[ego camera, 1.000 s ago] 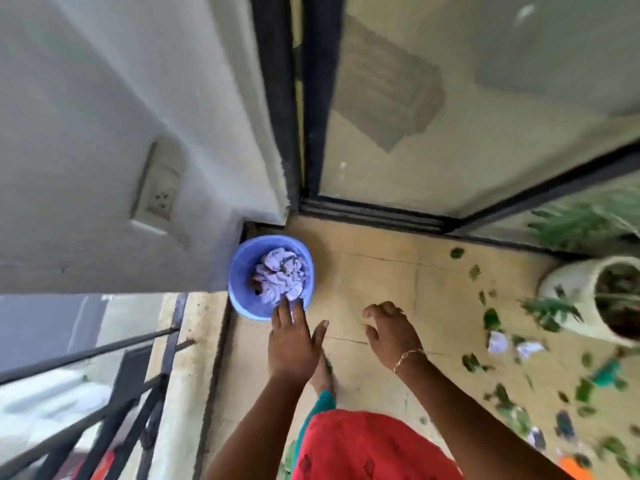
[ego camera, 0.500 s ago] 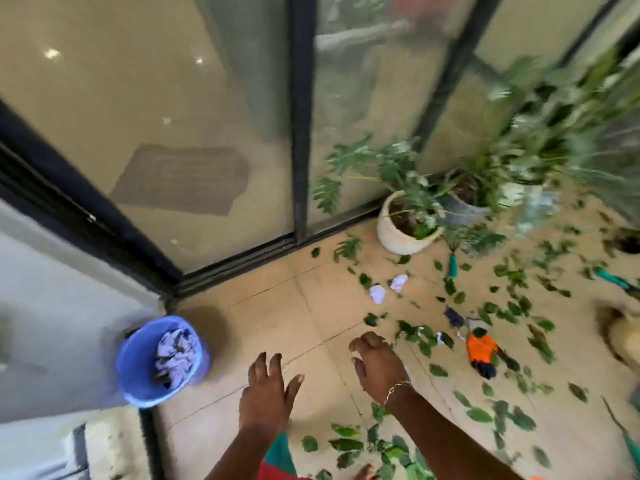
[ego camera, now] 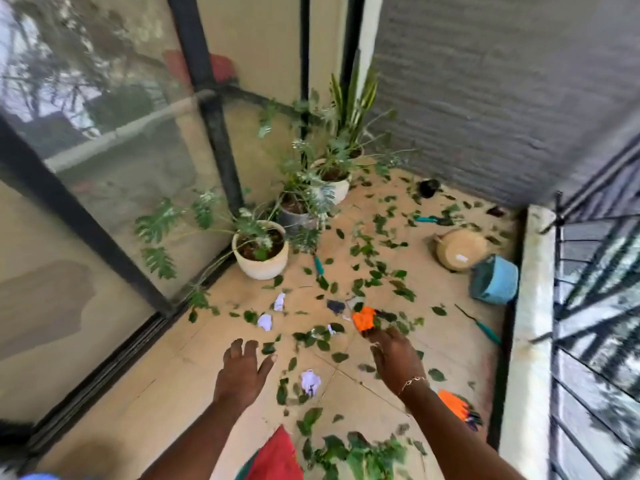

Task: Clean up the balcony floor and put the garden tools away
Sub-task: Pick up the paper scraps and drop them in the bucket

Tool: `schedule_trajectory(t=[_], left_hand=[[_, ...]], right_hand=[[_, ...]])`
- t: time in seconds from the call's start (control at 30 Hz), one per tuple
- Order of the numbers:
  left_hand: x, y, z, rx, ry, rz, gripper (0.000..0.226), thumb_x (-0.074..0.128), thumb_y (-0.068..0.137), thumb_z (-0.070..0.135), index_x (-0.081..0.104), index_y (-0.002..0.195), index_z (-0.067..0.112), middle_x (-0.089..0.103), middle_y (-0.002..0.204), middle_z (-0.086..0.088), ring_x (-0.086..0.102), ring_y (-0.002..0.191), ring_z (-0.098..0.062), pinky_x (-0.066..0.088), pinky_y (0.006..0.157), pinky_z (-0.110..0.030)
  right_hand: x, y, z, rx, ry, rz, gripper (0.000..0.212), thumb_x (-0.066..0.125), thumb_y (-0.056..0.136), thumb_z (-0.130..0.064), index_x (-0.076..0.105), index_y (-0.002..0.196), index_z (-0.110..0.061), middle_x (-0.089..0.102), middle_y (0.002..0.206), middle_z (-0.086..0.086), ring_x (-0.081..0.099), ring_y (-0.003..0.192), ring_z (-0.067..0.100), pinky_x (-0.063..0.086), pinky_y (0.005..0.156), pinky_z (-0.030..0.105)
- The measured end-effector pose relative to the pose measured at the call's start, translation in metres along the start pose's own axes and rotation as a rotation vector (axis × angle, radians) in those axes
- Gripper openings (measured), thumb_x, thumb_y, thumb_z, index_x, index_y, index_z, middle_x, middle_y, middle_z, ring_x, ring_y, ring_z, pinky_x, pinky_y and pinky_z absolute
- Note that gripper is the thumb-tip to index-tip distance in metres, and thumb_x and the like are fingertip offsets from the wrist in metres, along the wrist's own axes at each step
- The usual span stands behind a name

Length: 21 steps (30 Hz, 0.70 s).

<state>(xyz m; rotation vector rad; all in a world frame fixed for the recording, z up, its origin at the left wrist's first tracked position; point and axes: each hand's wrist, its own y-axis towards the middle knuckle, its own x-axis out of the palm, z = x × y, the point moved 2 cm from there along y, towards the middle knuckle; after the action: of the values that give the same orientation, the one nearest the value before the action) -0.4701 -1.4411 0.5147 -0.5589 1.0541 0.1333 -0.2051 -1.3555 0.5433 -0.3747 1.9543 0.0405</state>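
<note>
Balcony floor (ego camera: 173, 386) of beige tiles, strewn with loose green leaves (ego camera: 367, 251) from the near edge to the far corner. Crumpled white paper scraps (ego camera: 265, 321) lie among them. An orange glove (ego camera: 363, 318) lies mid-floor and a second orange glove (ego camera: 453, 405) nearer the kerb (ego camera: 530, 306). One teal-handled tool (ego camera: 318, 265) lies flat just beside the white pot (ego camera: 263, 268). A second teal-handled tool (ego camera: 427, 219) lies near the far wall, and a third teal-handled tool (ego camera: 486, 330) beside the kerb.

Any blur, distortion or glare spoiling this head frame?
Head view: motion blur smears the right hand and the leaves at the bottom edge; the left hand is sharper; wide-angle distortion tilts the door frame and railing; the glass shows reflections; light is soft, without hard shadows.
</note>
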Motion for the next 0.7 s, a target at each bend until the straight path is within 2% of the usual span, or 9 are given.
schedule_trajectory(t=[0.1, 0.33, 0.57, 0.7], left_hand=[[0.002, 0.016, 0.024, 0.039, 0.021, -0.032, 0.050, 0.044, 0.096, 0.042, 0.039, 0.137, 0.014, 0.027, 0.145, -0.012, 0.025, 0.135, -0.030, 0.038, 0.102, -0.040], [0.018, 0.043, 0.059, 0.054, -0.001, -0.076, 0.048, 0.045, 0.096, 0.044, 0.046, 0.132, 0.013, 0.035, 0.139, -0.011, 0.032, 0.130, -0.029, 0.039, 0.099, -0.038], [0.015, 0.083, 0.051, -0.045, -0.085, -0.128, 0.045, 0.047, 0.095, 0.043, 0.048, 0.130, 0.013, 0.041, 0.133, -0.010, 0.037, 0.127, -0.028, 0.039, 0.099, -0.035], [0.003, 0.120, 0.045, -0.072, -0.106, -0.111, 0.041, 0.050, 0.095, 0.038, 0.052, 0.124, 0.009, 0.044, 0.129, -0.013, 0.041, 0.123, -0.030, 0.038, 0.096, -0.035]], right_hand=[[-0.006, -0.002, 0.028, 0.088, 0.028, 0.040, 0.028, 0.055, 0.087, -0.014, 0.062, 0.114, -0.010, 0.056, 0.115, 0.015, 0.055, 0.101, 0.036, 0.046, 0.081, 0.036], [0.001, -0.003, 0.065, 0.161, 0.011, -0.021, 0.023, 0.052, 0.090, -0.018, 0.062, 0.111, -0.012, 0.057, 0.107, 0.010, 0.057, 0.096, 0.032, 0.046, 0.074, 0.034], [0.018, 0.065, 0.050, 0.122, -0.033, -0.166, 0.025, 0.049, 0.093, -0.021, 0.058, 0.115, -0.016, 0.054, 0.115, 0.005, 0.057, 0.101, 0.025, 0.044, 0.077, 0.026], [0.025, 0.117, 0.036, 0.075, -0.025, -0.220, 0.025, 0.050, 0.093, -0.022, 0.059, 0.114, -0.016, 0.055, 0.117, 0.006, 0.059, 0.096, 0.025, 0.048, 0.077, 0.031]])
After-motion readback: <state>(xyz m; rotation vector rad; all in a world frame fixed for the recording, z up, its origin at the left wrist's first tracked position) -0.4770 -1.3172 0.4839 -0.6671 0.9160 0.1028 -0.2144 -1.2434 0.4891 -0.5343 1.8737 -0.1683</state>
